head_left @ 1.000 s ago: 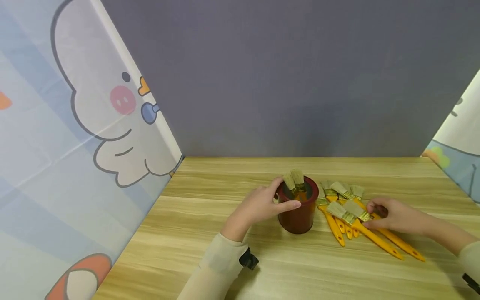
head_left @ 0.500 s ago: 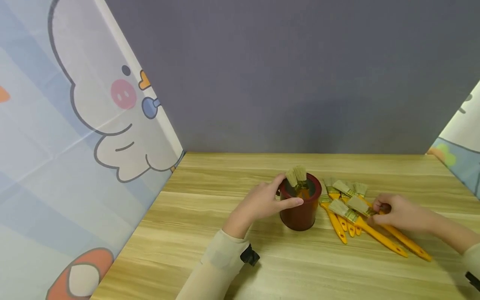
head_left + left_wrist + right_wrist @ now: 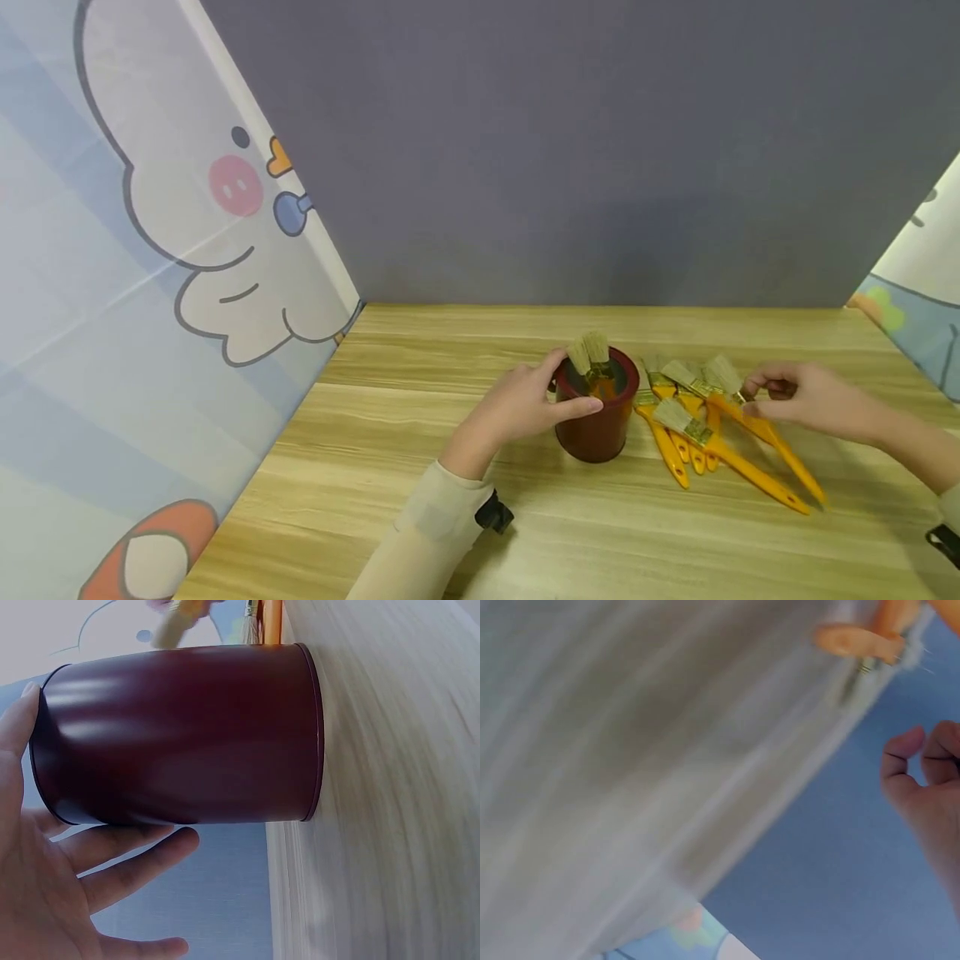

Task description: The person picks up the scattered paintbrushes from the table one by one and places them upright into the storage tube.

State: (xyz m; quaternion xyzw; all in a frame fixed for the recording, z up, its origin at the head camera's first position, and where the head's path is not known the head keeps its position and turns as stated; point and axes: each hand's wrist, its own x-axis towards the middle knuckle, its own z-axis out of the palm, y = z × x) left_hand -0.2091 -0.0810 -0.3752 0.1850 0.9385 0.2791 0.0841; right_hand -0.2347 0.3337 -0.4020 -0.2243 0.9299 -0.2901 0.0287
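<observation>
A dark red can stands upright on the table, held at its rim by my left hand, with the thumb at the front and fingers behind. In the left wrist view the thumb touches the can's top edge while the lower fingers spread away. Two paintbrushes lean in the can, bristles up. My right hand pinches a paintbrush near its ferrule, right of the pile; its yellow handle slants down to the right. The right wrist view catches the curled fingertips and blurred orange handles.
Several yellow-handled paintbrushes lie heaped right of the can, one crossing on top. A grey panel rises behind the wooden table. A cartoon-printed cloth hangs at the left.
My right hand has raised the pinched paintbrush a little and shifted it away toward the back; its handle end has swung left. The left hand and can stay nearly in place.
</observation>
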